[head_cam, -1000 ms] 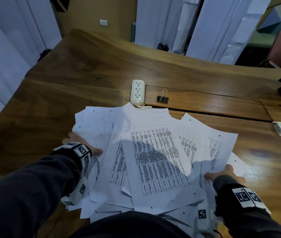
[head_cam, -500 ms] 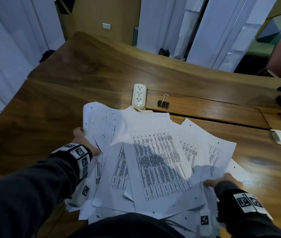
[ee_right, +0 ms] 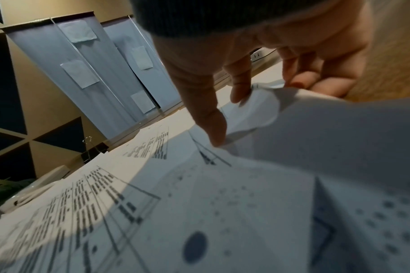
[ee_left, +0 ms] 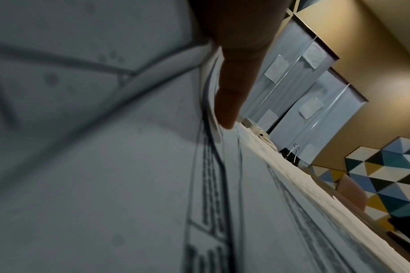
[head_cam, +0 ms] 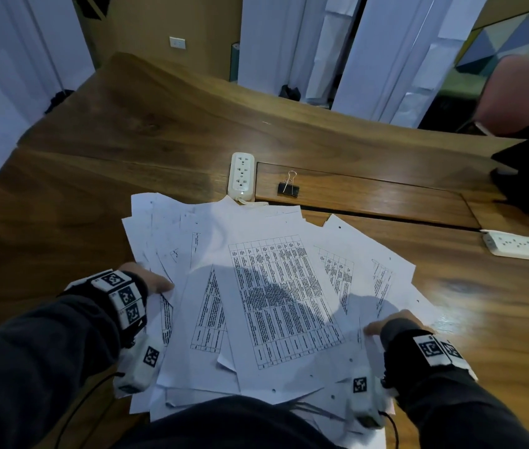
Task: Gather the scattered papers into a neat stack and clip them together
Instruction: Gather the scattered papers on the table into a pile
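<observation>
left hand (head_cam: pixel 150 280) grips papers (head_cam: pixel 276 299) | right hand (head_cam: pixel 386 325) pinches right edge

dim room | head shadow on papers (head_cam: pixel 276 296) | wrist views blurred

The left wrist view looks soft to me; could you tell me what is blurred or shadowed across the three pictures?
Left wrist view: near papers smeared, binder clip sharper. Right wrist view: foreground print blurred, right hand in shade. Head view: a dark shadow crosses the papers; glare on the table.
</observation>
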The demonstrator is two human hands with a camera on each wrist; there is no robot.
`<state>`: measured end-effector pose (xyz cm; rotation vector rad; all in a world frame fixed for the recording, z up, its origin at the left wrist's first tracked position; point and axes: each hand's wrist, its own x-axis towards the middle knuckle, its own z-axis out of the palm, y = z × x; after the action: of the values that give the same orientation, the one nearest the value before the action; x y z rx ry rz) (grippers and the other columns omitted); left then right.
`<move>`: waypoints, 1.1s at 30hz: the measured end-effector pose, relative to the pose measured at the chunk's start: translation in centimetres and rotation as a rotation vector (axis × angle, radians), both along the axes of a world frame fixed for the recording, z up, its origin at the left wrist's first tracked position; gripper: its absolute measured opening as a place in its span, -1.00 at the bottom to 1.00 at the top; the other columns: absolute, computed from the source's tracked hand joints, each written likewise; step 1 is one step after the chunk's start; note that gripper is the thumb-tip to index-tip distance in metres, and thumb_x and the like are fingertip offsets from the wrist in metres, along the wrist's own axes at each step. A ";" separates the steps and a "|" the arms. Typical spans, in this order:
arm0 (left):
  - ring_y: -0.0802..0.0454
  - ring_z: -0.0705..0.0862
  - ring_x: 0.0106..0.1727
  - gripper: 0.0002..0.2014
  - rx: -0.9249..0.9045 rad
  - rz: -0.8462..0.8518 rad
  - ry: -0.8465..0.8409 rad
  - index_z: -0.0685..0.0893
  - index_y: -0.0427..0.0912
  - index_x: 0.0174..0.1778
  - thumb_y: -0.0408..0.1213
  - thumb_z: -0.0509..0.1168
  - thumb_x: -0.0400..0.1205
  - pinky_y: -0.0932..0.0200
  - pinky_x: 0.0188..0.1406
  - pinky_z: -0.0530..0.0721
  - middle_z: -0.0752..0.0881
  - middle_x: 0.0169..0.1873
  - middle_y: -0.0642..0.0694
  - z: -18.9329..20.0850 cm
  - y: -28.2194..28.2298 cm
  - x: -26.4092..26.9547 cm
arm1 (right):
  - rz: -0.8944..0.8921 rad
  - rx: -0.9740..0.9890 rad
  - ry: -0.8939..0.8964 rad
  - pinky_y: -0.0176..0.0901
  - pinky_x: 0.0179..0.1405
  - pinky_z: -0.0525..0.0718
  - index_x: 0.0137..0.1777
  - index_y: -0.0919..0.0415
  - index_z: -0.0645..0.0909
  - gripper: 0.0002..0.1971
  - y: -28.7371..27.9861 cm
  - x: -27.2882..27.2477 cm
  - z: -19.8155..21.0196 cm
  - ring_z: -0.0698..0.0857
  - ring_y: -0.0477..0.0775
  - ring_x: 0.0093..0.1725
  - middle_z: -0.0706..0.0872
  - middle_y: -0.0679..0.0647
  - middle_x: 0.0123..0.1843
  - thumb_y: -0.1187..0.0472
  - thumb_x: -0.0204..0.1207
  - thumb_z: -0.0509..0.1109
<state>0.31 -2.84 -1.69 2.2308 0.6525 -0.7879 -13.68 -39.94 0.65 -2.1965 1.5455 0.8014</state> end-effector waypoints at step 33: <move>-0.37 0.55 0.29 -0.27 -0.080 0.126 -0.013 0.46 -0.51 0.33 -0.32 0.58 0.29 -0.17 0.36 0.49 0.56 0.32 -0.43 -2.2 2.4 -1.1 | -0.059 0.243 -0.385 0.02 0.07 0.59 0.17 0.57 0.56 -0.56 -3.8 -0.8 -1.8 0.67 0.34 0.02 0.70 0.43 0.10 0.28 0.38 0.51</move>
<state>-0.77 -0.39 -3.91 2.0990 0.7348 -0.7227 -14.53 -43.73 -1.15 -1.9759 1.2465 0.4820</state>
